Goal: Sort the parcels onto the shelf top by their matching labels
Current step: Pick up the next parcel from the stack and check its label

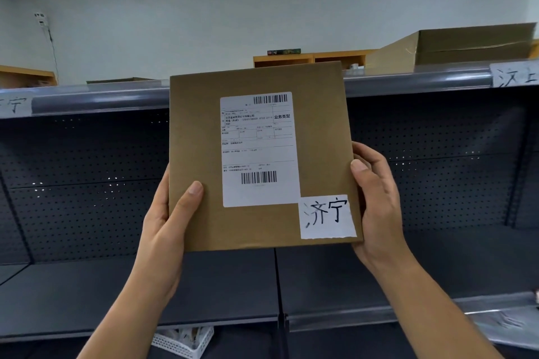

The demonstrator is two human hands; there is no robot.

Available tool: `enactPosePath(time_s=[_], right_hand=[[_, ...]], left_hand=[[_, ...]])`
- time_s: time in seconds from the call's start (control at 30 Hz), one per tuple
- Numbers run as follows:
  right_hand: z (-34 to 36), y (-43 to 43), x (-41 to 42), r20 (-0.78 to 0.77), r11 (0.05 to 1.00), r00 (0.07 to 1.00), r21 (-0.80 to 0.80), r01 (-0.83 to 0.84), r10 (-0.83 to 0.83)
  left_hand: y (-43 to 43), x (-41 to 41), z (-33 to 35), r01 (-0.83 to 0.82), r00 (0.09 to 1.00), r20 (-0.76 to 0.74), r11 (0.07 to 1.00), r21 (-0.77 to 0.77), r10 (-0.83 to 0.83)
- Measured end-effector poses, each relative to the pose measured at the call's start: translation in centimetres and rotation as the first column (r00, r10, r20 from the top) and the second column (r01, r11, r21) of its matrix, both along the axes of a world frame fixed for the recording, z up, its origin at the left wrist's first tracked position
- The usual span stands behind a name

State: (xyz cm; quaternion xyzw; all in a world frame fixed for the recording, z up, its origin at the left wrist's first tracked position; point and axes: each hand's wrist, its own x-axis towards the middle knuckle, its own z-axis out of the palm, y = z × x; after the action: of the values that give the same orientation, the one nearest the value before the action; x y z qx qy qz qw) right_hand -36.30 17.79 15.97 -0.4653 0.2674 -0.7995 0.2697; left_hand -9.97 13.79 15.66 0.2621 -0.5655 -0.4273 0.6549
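Shelving of dark grey metal with a perforated back panel fills the view in front of me; its top rail runs across at upper height, and a lower shelf board lies below my arms. Large cardboard box sits on the shelf top at upper right. Flat brown parcel is raised upright in front of the shelving, its top edge above the rail, its face toward me. My left hand grips the parcel's lower left edge, thumb laid on the front face. My right hand grips the right edge, thumb on the front, fingers behind and out of sight. White shipping label with two barcodes sits centred on the parcel. White paper tag at the parcel's lower right corner reads 济宁 in handwriting. Rail tag at far left shows 宁, its first character cut off. Rail tag at far right is partly cut off. White perforated basket shows below the lower shelf.
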Motion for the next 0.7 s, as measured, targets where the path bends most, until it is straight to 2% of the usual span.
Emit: enactPosePath(time_s=[0.2,0.37,0.7], right_hand=[[-0.2,0.0,0.2,-0.004,1.0,1.0,0.008,0.004,-0.004],[-1.1,0.2,1.7,-0.068,1.0,0.998,-0.002,-0.011,0.011],[-2.4,0.7,6.4,-0.147,0.987,0.977,0.062,-0.145,0.153]], left_hand=[[0.1,0.2,0.0,-0.027,0.999,0.029,1.0,0.002,0.027],[0.6,1.3,-0.6,-0.097,0.993,0.064,0.995,0.019,0.096],[3.5,7.1,-2.8,-0.289,0.957,0.049,0.934,0.211,0.285]])
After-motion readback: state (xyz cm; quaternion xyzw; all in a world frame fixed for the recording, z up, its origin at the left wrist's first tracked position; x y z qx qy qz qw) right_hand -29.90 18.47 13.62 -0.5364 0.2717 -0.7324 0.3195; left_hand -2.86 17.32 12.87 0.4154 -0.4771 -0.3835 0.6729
